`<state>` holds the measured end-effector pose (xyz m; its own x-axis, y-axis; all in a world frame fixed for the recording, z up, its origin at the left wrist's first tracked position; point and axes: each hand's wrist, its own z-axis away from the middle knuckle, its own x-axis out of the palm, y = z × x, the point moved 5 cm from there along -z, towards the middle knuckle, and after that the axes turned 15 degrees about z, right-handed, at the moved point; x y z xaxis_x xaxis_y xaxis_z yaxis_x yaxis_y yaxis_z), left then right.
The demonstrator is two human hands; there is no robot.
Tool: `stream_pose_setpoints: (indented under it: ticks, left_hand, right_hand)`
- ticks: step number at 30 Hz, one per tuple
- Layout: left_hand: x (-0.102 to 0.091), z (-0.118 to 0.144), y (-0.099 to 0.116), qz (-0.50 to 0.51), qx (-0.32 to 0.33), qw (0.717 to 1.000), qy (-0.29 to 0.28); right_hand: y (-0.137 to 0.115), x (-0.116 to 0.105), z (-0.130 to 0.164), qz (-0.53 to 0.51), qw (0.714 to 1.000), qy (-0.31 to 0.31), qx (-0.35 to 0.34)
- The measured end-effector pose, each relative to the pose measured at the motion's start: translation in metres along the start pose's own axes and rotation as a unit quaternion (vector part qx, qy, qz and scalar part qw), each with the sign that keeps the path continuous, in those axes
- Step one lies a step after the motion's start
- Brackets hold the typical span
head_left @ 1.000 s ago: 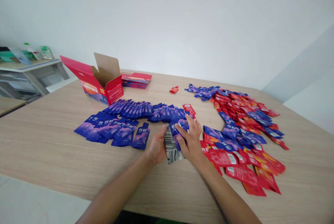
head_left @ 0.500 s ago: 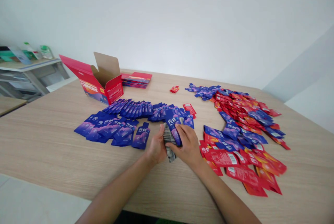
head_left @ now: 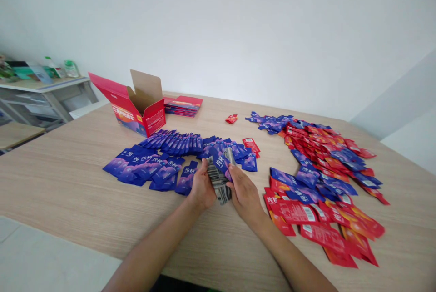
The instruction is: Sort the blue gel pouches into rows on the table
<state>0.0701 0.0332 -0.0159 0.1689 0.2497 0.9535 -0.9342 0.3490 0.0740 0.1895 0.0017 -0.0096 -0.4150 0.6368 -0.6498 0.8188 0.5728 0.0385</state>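
Above the front middle of the table, my left hand [head_left: 203, 190] is closed on the left side of a grey-and-black striped bundle [head_left: 218, 180]. It looks like a stack of sachets seen edge-on, though its make-up is hard to tell. My right hand [head_left: 243, 192] grips its right side, where a blue sachet [head_left: 221, 164] with white lettering shows in front of the fingers. Just left of my left hand lies a single blue sachet [head_left: 185, 178]. Overlapping rows of blue sachets [head_left: 180, 143] fan out behind the hands, and more blue ones [head_left: 145, 165] spread to the left.
An open red carton [head_left: 155, 117] stands at the back left, with flat red cartons [head_left: 185, 103] piled beside it. Red and blue sachets [head_left: 316, 183] are heaped on the right. Two red sachets lie apart, one [head_left: 231, 119] farther back and one [head_left: 251, 145] nearer.
The bundle has turned in my hands and shows more striped edge. The blue sachet at my right fingers now tilts differently. The whole view has shifted slightly.
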Motion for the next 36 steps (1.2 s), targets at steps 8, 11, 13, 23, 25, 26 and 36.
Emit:
stream_pose_setpoints:
  ticks: [8, 11, 13, 23, 25, 26, 36]
  left_hand:
    - [0.001, 0.001, 0.011, 0.011, 0.025, 1.0, 0.013]
    - [-0.006, 0.004, -0.005, -0.007, 0.011, 0.999, 0.05]
    - [-0.013, 0.007, -0.018, -0.002, -0.002, 0.996, 0.086]
    - [-0.015, 0.001, 0.0, 0.027, 0.046, 0.994, 0.099]
    - [-0.007, -0.001, 0.012, 0.02, 0.052, 0.996, 0.069]
    - [-0.001, -0.001, 0.017, 0.014, 0.048, 0.998, 0.045]
    - [0.015, 0.005, 0.025, -0.025, 0.019, 0.999, -0.038]
  right_hand:
    - [-0.014, -0.006, -0.003, -0.006, 0.996, 0.033, -0.085]
    - [-0.017, -0.008, -0.004, -0.009, 0.995, 0.033, -0.098]
    - [-0.019, -0.008, -0.006, -0.014, 0.996, 0.029, -0.087]
    - [-0.031, -0.022, -0.014, 0.034, 0.995, 0.017, -0.094]
    - [-0.03, -0.025, -0.015, 0.04, 0.994, 0.01, -0.101]
    - [-0.029, -0.025, -0.016, 0.036, 0.993, 0.003, -0.109]
    - [0.037, -0.027, -0.013, -0.273, 0.946, -0.005, 0.175]
